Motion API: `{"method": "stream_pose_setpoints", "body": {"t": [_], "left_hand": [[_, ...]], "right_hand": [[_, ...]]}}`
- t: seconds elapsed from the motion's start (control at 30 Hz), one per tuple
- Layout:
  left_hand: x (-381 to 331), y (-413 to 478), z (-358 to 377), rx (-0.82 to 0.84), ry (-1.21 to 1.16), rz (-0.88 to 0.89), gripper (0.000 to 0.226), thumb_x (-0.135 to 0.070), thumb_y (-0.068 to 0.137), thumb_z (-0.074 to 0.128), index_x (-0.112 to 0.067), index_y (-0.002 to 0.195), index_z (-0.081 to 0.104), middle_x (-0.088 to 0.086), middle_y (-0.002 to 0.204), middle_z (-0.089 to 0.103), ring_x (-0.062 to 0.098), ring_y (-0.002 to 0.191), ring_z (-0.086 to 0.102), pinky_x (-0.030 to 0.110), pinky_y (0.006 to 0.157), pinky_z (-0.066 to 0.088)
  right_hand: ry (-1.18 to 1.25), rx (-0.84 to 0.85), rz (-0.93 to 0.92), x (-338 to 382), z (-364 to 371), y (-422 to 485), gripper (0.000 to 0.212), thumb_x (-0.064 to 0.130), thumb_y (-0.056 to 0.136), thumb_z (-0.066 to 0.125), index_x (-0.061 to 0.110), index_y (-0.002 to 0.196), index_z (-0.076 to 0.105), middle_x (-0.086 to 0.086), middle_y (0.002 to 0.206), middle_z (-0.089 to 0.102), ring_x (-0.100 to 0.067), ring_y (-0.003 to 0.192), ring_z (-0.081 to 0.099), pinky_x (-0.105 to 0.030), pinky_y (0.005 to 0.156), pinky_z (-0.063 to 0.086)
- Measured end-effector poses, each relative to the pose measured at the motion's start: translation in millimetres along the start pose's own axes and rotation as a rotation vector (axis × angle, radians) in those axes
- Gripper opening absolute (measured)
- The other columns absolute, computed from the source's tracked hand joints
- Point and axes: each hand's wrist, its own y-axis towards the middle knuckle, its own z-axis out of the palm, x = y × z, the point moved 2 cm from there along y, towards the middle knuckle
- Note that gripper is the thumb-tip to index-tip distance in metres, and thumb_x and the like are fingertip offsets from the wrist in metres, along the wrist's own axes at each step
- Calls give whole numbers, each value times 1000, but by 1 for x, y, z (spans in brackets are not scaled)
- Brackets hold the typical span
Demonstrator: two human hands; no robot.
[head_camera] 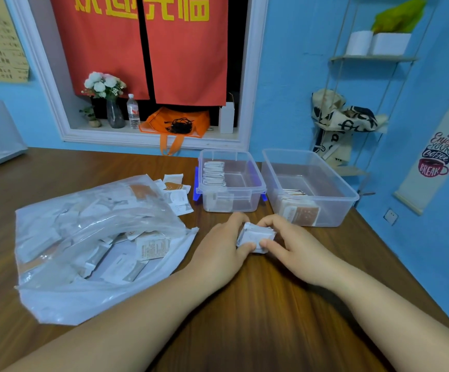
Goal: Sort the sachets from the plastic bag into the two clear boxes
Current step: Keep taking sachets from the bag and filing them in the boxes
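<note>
Hands meet at mid-worktop: left hand point(222, 244) and right hand point(292, 244) both pinch a small stack of white sachets point(255, 236) between thumbs and fingertips, the stack held just above or on the wooden worktop point(245, 318); cannot tell which. Just beyond the hands, two clear boxes side by side, near each other. Left clear box point(231, 181), with blue latches, has a row of white sachets point(214, 173) standing on edge along its left wall. Right clear box point(309, 183), larger, holds orange-and-white sachets point(302, 212) at its near end. Left of the hands lies the plastic bag point(97, 242), mouth open towards them, many sachets inside, mostly white, a few with orange. Some loose sachets point(176, 191) lie on the worktop between the bag's far edge and the left box. Behind, a blue wall, a window ledge with flowers in a vase point(108, 100), a water bottle point(133, 111) and an orange bag point(176, 124).
</note>
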Motion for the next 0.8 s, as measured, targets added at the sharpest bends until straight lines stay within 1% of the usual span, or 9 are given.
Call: {"method": "stream_pose_setpoints", "body": {"t": [0.1,0.23,0.33,0.43,0.5,0.57,0.67,0.77,0.8], "left_hand": [[-7,5,-13,-78,-7,62,29,-31,92,57,-29,116,41,-14,101,52,3,92,51,21,80,46],[-10,25,-37,-171,1,72,33,-28,91,58,-26,119,43,-9,97,53,11,91,55,30,81,50],[-8,43,-50,-260,-1,71,37,-26,90,60,-23,123,44,-6,90,50,13,84,51,27,75,45],[2,58,-55,-323,-21,15,39,-28,88,62,-23,123,44,-4,98,54,12,92,53,23,75,44],[14,66,-53,-369,-22,-33,41,-31,86,65,-23,121,45,-4,107,57,15,104,52,27,82,46],[26,71,-49,-396,7,-82,48,-33,83,68,-20,125,47,-3,119,54,16,114,48,29,91,43],[43,72,-40,-375,35,-141,62,-37,78,72,-18,131,45,1,133,46,17,123,41,27,99,35],[54,71,-33,-359,42,-134,60,-37,79,71,-19,130,45,1,135,41,15,125,37,20,97,29],[56,71,-32,-369,47,-122,58,-36,80,70,-19,129,45,1,135,40,14,125,37,17,96,28]], "right_hand": [[84,-50,-21,8,-15,9,20,24,92,58,33,108,51,15,104,59,1,92,58,-16,76,49],[176,-75,-57,16,-39,39,25,19,88,63,33,107,55,8,108,64,-6,94,61,-20,78,50],[184,-64,-96,25,-53,66,24,15,87,64,28,107,60,3,106,66,-13,95,64,-34,89,52],[151,-23,-107,28,-59,95,18,13,87,64,22,102,61,-1,99,67,-19,91,65,-42,89,52],[129,-9,-100,23,-60,114,15,12,88,63,21,100,61,-2,96,67,-21,90,65,-44,89,51],[60,-8,-77,14,-61,132,13,14,88,62,22,98,59,-1,94,67,-21,89,64,-42,88,51],[-58,11,-47,0,-62,149,15,15,88,61,24,100,57,7,92,62,-18,89,59,-28,81,48],[-154,48,-47,-7,-63,157,35,13,87,58,24,120,56,20,91,52,-4,82,50,-13,70,38],[-193,69,-56,-7,-62,159,40,12,87,58,24,125,54,20,93,52,-1,81,48,-11,70,37]]}}
